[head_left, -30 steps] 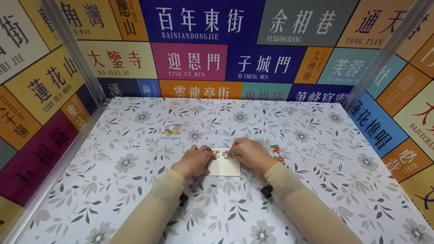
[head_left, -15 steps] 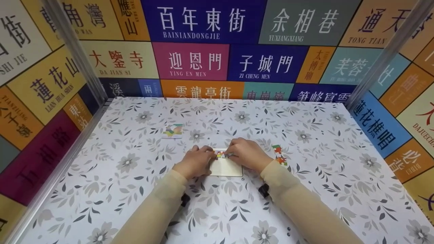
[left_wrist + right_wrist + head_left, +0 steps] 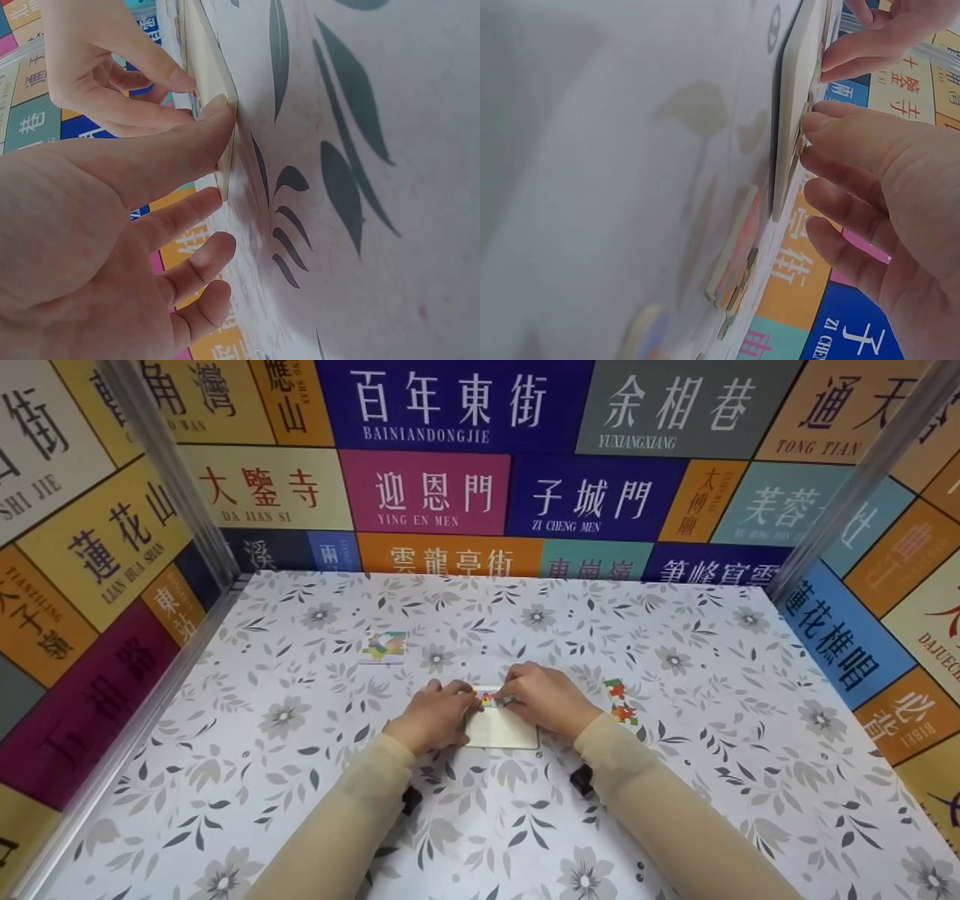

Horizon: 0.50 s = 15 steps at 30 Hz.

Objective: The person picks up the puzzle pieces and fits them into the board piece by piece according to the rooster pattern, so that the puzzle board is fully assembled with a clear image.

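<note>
A cream puzzle board [image 3: 502,731] lies flat in the middle of the table, between both hands. My left hand [image 3: 431,716] grips its left side, the thumb at the near corner and the fingertips up by the far edge. Small colourful jigsaw pieces [image 3: 489,700] lie along the board's far edge, partly covered by fingertips. My right hand [image 3: 547,694] pinches one of these pieces between thumb and index finger, low over the board. In the right wrist view, the board [image 3: 799,82] shows edge-on under the right fingertips; the pinched piece is mostly hidden.
Red, green and white jigsaw pieces [image 3: 621,703] lie to the right of the right hand. A picture card [image 3: 385,647] in green, purple and orange lies at the back left. Coloured panels with printed characters [image 3: 427,495] wall the floral-covered table at the back and sides.
My right hand has shifted slightly left with its piece, and the gap between the two pieces at the board's far edge has closed. The left hand keeps its place on the board.
</note>
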Each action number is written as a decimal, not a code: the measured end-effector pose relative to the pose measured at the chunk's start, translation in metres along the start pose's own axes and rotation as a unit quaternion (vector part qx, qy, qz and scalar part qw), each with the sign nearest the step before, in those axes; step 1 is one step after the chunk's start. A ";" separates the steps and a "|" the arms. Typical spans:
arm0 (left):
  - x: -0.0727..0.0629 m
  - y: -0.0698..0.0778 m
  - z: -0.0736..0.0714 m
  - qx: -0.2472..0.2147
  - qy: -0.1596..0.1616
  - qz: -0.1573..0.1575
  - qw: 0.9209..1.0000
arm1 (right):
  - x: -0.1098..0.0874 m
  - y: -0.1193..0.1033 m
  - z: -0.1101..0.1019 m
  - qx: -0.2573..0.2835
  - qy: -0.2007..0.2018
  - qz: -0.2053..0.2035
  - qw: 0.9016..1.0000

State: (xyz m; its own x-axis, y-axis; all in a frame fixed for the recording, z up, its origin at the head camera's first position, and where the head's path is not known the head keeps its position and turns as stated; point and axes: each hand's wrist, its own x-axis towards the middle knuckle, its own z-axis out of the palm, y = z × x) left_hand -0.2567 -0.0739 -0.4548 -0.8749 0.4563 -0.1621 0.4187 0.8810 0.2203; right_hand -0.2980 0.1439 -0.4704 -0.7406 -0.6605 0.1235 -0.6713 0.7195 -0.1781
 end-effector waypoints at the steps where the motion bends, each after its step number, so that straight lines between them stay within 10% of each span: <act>1: 0.000 0.000 0.000 -0.001 -0.002 -0.002 1.000 | 0.000 0.000 0.000 -0.001 -0.001 0.000 1.000; 15: 0.001 0.000 0.001 -0.005 -0.010 -0.015 1.000 | -0.002 0.001 0.001 -0.010 0.003 -0.014 1.000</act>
State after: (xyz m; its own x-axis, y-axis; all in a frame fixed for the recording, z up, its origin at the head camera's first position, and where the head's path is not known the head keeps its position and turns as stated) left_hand -0.2573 -0.0737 -0.4557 -0.8819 0.4320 -0.1889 0.3892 0.8931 0.2255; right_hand -0.2974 0.1454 -0.4714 -0.7212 -0.6795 0.1346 -0.6926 0.7043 -0.1554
